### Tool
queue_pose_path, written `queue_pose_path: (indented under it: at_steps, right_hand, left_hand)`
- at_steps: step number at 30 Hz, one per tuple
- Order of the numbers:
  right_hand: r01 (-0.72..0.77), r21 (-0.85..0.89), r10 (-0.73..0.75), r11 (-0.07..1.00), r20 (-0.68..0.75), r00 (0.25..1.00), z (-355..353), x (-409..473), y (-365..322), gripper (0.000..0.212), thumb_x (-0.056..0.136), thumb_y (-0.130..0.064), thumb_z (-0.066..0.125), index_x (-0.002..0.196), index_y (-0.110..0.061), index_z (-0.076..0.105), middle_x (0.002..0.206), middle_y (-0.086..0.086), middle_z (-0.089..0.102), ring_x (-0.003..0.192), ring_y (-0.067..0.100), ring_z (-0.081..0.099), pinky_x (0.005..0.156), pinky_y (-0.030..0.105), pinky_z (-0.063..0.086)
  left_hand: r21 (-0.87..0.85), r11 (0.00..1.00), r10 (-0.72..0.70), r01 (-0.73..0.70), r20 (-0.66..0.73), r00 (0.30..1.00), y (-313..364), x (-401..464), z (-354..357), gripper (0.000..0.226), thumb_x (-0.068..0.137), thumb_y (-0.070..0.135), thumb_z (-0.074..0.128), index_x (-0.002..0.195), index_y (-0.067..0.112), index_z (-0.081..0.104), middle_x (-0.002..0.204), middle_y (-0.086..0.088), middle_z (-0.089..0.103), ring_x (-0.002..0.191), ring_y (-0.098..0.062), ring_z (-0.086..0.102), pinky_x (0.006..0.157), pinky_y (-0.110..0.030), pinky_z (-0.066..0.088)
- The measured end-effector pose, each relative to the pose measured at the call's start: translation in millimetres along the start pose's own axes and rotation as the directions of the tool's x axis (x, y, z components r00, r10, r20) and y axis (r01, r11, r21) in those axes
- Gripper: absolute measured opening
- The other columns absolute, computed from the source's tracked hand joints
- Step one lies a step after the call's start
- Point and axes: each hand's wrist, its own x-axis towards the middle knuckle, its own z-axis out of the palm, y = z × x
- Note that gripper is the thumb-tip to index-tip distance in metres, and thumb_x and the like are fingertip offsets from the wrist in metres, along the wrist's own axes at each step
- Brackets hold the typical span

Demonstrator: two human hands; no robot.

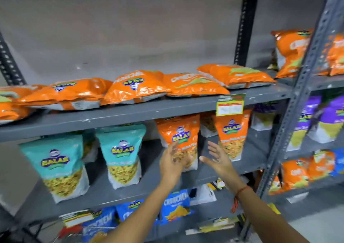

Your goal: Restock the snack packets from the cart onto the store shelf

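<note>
Shelf (130, 113): grey metal, dark punched uprights. Upper row packets (137, 88): orange, grey undersides, blue-and-yellow logo, some with pale green swoosh. Middle row: two teal pouches (55, 161) with white bases, yellow snack pattern; orange pouches (179, 138) likewise. Price tag (230, 106): yellow border, red band. Lowest row: blue packets (176, 205). Right bay: purple pouches (333, 120). Wrist thread (242, 190): red.
</note>
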Motion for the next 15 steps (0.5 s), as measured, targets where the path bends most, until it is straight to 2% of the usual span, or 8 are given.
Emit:
queue_pose_path:
  at_steps: [3,6,8,9,10,12,13,15]
  right_hand:
    - [-0.020,0.014,0.020,1.000,-0.050,0.999,-31,0,17,0.056,0.079,-0.020,0.073,0.128,-0.029,0.048,0.131,-0.007,0.050,0.121,0.014,0.047,0.097,0.034,0.040]
    - [-0.051,0.063,0.059,0.997,-0.137,0.989,-82,24,44,0.054,0.080,-0.009,0.071,0.126,-0.027,0.051,0.125,-0.002,0.055,0.114,0.015,0.055,0.089,0.028,0.047]
    - [-0.087,0.101,0.105,0.991,-0.194,0.975,-115,47,67,0.058,0.070,-0.022,0.081,0.119,-0.040,0.055,0.122,-0.002,0.058,0.114,0.022,0.057,0.081,0.023,0.055]
    - [-0.114,0.118,0.135,0.987,-0.191,0.972,-131,59,80,0.062,0.063,-0.034,0.085,0.116,-0.046,0.055,0.124,-0.003,0.057,0.115,0.023,0.056,0.083,0.025,0.056]
    - [-0.134,0.125,0.152,0.983,-0.155,0.976,-146,72,92,0.066,0.065,-0.035,0.083,0.122,-0.046,0.051,0.133,-0.001,0.051,0.120,0.024,0.052,0.090,0.032,0.055]
    - [-0.223,0.099,0.227,0.970,-0.025,0.974,-169,98,118,0.075,0.081,-0.015,0.072,0.142,-0.031,0.031,0.152,0.003,0.029,0.137,0.028,0.035,0.107,0.048,0.041]
    - [-0.258,0.055,0.257,0.965,0.017,0.966,-178,108,131,0.078,0.082,-0.012,0.070,0.144,-0.027,0.025,0.155,0.002,0.023,0.141,0.028,0.029,0.110,0.052,0.036]
    - [-0.275,-0.038,0.278,0.961,0.074,0.958,-188,126,152,0.085,0.074,-0.021,0.077,0.140,-0.033,0.026,0.153,-0.002,0.027,0.140,0.026,0.031,0.111,0.053,0.034]
  left_hand:
    - [0.021,0.997,-0.071,0.069,0.064,0.995,-21,-3,34,0.060,0.060,0.021,0.086,0.115,0.022,0.059,0.111,-0.003,0.069,0.102,-0.018,0.065,0.088,-0.031,0.053]
    - [0.057,0.989,-0.143,0.135,0.179,0.973,-30,11,92,0.061,0.064,0.021,0.085,0.118,0.017,0.058,0.112,-0.004,0.065,0.103,-0.020,0.062,0.086,-0.028,0.049]
    - [0.089,0.982,-0.180,0.165,0.205,0.962,-41,27,130,0.064,0.066,0.016,0.083,0.123,0.012,0.054,0.114,-0.008,0.062,0.109,-0.025,0.060,0.088,-0.029,0.049]
    - [0.098,0.979,-0.195,0.178,0.214,0.957,-48,36,148,0.066,0.066,0.012,0.082,0.125,0.010,0.052,0.116,-0.010,0.060,0.112,-0.027,0.059,0.089,-0.031,0.049]
    - [0.099,0.975,-0.219,0.201,0.228,0.949,-56,45,166,0.070,0.066,0.010,0.082,0.128,0.008,0.049,0.120,-0.011,0.059,0.113,-0.025,0.057,0.091,-0.032,0.049]
    - [0.114,0.964,-0.261,0.239,0.254,0.931,-66,59,196,0.079,0.064,0.012,0.084,0.133,0.009,0.043,0.121,-0.003,0.056,0.110,-0.018,0.055,0.091,-0.032,0.046]
    - [0.122,0.959,-0.280,0.257,0.254,0.926,-72,65,208,0.085,0.062,0.017,0.085,0.134,0.010,0.042,0.119,0.000,0.056,0.109,-0.017,0.055,0.091,-0.034,0.047]
    - [0.121,0.946,-0.320,0.301,0.208,0.924,-89,74,228,0.088,0.053,0.036,0.086,0.129,0.017,0.046,0.114,-0.003,0.064,0.107,-0.023,0.062,0.092,-0.043,0.052]
